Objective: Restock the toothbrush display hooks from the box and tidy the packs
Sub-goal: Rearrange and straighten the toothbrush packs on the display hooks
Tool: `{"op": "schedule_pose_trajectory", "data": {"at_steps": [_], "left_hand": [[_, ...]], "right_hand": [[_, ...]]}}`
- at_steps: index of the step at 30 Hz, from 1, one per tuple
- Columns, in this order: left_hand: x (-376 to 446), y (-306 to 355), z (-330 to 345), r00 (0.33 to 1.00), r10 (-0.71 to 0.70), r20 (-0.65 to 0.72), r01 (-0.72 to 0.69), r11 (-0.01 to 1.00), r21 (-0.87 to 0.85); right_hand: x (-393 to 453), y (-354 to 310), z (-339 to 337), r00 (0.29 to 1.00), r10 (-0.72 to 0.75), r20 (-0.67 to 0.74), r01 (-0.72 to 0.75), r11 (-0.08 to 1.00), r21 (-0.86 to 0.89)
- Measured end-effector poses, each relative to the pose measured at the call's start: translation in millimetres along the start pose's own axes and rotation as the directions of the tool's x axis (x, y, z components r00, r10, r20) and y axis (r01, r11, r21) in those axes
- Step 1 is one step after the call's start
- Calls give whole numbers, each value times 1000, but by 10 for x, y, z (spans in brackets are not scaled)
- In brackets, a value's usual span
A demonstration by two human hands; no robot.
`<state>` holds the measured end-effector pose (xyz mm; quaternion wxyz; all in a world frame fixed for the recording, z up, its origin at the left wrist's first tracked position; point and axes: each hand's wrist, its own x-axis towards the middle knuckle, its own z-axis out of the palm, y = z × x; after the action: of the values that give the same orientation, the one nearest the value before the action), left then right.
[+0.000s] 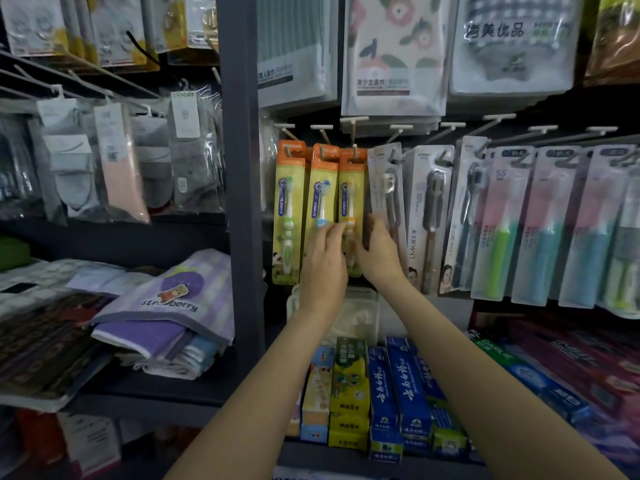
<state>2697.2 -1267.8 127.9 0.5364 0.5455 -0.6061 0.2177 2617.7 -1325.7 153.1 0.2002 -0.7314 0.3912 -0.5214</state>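
Hands met at frame center over the orange-topped toothbrush packs (351, 202) hanging on hooks (354, 147). Left hand (323, 261) lay with relaxed fingers on the middle pack (320, 192); right hand (377, 251) gripped the third pack's right edge.

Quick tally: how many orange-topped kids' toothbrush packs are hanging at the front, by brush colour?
Green brush pack: 1
Blue brush pack: 1
Orange brush pack: 1
Total: 3 front packs; any behind them are hidden.
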Motion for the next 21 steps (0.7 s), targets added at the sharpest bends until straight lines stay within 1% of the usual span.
{"op": "schedule_pose_trajectory", "data": {"at_steps": [2,4,6,9,11,14,17,21], "left_hand": [[38,22,57,996,-84,41,86,995,-54],[86,20,58,988,-150,29,152,984,-91],[133,11,6,988,-151,-11,149,983,-104],[199,-46,-75,988,-129,-87,122,989,-80],[235,-90,-90,985,-145,-92,144,989,-26],[252,-117,-86,978,-191,-83,193,981,21],[255,-101,-59,975,-205,-87,205,979,-8],[270,-57,-4,976,-215,-34,214,976,-49]], "right_hand": [[37,33,-21,996,33,89,-34,999,9],[89,67,-24,984,70,162,-77,996,36],[156,71,-7,978,100,186,-120,988,98],[260,35,40,982,119,146,-152,958,244],[326,-10,74,989,101,112,-131,945,300],[381,-44,114,994,82,79,-103,941,321],[364,-42,106,997,60,55,-75,941,330],[326,-37,58,997,-15,72,-8,949,314]]}}
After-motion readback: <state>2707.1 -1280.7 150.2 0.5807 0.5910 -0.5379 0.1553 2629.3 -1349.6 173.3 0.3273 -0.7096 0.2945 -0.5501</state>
